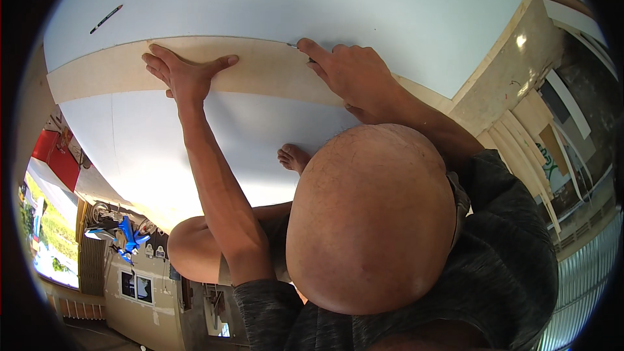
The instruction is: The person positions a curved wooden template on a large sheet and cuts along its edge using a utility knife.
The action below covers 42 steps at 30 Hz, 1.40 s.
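A long pale wooden strip (pixel 266 68) lies across a large white sheet (pixel 260 0). My left hand (pixel 188 78) presses on the strip, thumb stretched to the right and fingers spread toward its far edge. My right hand (pixel 354 75) is closed round a small thin tool (pixel 292 45) whose narrow tip shows at the strip's far edge; the rest of it is hidden in the fingers, so its kind cannot be told. A dark line runs along that edge. Beyond the strip, at the far left, a dark pencil (pixel 106 19) lies on the sheet.
My raised knee (pixel 370 221) fills the lower middle, and my bare foot (pixel 294 157) rests on the sheet. To the right, beyond the sheet's edge, lie several boards and offcuts (pixel 520 146) on a concrete floor. A blue and white motorbike (pixel 127 234) stands at the lower left.
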Motion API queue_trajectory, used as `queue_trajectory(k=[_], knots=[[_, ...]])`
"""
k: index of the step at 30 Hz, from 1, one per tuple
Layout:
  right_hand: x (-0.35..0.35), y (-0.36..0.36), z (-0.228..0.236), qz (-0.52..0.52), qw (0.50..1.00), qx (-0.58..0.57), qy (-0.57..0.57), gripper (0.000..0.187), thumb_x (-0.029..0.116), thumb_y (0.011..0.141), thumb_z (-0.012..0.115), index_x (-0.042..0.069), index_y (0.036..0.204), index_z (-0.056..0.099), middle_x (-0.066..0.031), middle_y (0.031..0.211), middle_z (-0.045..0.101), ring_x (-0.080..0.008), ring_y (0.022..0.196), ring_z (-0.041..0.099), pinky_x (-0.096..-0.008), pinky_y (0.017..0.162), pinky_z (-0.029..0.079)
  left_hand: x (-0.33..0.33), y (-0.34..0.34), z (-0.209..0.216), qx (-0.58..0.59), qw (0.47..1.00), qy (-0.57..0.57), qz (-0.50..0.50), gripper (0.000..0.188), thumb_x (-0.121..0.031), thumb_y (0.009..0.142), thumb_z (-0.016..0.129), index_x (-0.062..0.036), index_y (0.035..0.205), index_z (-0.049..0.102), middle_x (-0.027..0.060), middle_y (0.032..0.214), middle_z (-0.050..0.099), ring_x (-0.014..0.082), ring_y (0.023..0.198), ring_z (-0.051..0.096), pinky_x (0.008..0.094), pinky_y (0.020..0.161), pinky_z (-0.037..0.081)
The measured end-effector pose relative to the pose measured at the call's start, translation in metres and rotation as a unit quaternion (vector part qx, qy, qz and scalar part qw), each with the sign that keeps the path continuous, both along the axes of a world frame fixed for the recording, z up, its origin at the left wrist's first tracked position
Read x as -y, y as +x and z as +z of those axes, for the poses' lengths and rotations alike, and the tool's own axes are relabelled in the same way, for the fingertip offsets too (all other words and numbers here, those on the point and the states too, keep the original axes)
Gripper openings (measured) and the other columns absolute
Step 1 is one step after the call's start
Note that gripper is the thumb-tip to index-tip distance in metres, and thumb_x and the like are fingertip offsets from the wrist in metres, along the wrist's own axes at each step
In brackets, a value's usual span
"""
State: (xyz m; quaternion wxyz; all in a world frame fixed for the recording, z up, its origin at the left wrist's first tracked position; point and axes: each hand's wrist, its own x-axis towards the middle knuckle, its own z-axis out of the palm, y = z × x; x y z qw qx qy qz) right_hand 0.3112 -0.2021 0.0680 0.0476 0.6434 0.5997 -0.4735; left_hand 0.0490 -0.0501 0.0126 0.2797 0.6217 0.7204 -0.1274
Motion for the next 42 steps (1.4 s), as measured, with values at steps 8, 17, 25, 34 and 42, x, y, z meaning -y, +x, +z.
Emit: queue_trajectory(k=[8, 17, 25, 34, 42], knots=[[-0.004, 0.007, 0.003, 0.034, 0.997, 0.001, -0.069, 0.041, 0.03, 0.113, 0.05, 0.019, 0.152, 0.039, -0.0164, 0.076, 0.066, -0.034, 0.065, 0.067, -0.0471, 0.053, 0.051, -0.001, 0.013, 0.007, -0.021, 0.999, -0.036, 0.003, 0.172, -0.057, 0.049, 0.103, -0.0015, 0.168, -0.008, 0.0232, 0.176, -0.012, 0.0369, 0.164, -0.012, 0.0672, 0.127, 0.015], [0.035, 0.036, 0.008, 0.001, 0.999, -0.003, -0.051, 0.072, 0.03, 0.094, 0.075, 0.021, 0.153, 0.036, -0.0143, 0.076, 0.065, -0.0352, 0.068, 0.068, -0.0484, 0.058, 0.055, -0.001, 0.016, 0.011, -0.022, 0.999, -0.036, 0.009, 0.171, -0.056, 0.049, 0.104, -0.0027, 0.168, -0.007, 0.0225, 0.177, -0.01, 0.036, 0.165, -0.01, 0.0715, 0.125, 0.017], [0.056, 0.06, 0.017, 0.0, 0.998, 0.07, -0.007, 0.036, 0.031, 0.108, 0.055, 0.024, 0.142, 0.047, -0.0108, 0.07, 0.063, -0.0334, 0.06, 0.065, -0.0461, 0.057, 0.053, -0.002, 0.011, 0.012, -0.025, 0.999, -0.032, 0.004, 0.171, -0.057, 0.049, 0.104, -0.0022, 0.168, -0.007, 0.0221, 0.177, -0.01, 0.0367, 0.165, -0.009, 0.0722, 0.125, 0.017], [0.035, 0.04, 0.018, 0.009, 0.999, 0.021, -0.042, 0.06, 0.034, 0.098, 0.072, 0.022, 0.149, 0.044, -0.0116, 0.074, 0.067, -0.0344, 0.064, 0.069, -0.0484, 0.061, 0.056, -0.001, 0.002, 0.002, -0.01, 1.0, -0.005, -0.006, 0.178, -0.058, 0.041, 0.105, 0.002, 0.167, -0.005, 0.0282, 0.175, -0.01, 0.0424, 0.164, -0.008, 0.0778, 0.12, 0.019], [0.029, 0.038, 0.027, 0.01, 0.998, 0.003, -0.067, 0.067, 0.032, 0.093, 0.074, 0.015, 0.149, 0.042, -0.0124, 0.074, 0.069, -0.0341, 0.07, 0.071, -0.0493, 0.062, 0.057, 0.0, 0.002, 0.003, 0.003, 1.0, 0.002, -0.001, 0.175, -0.056, 0.044, 0.105, 0.0006, 0.168, -0.006, 0.0263, 0.176, -0.011, 0.0406, 0.164, -0.008, 0.0769, 0.121, 0.018]])
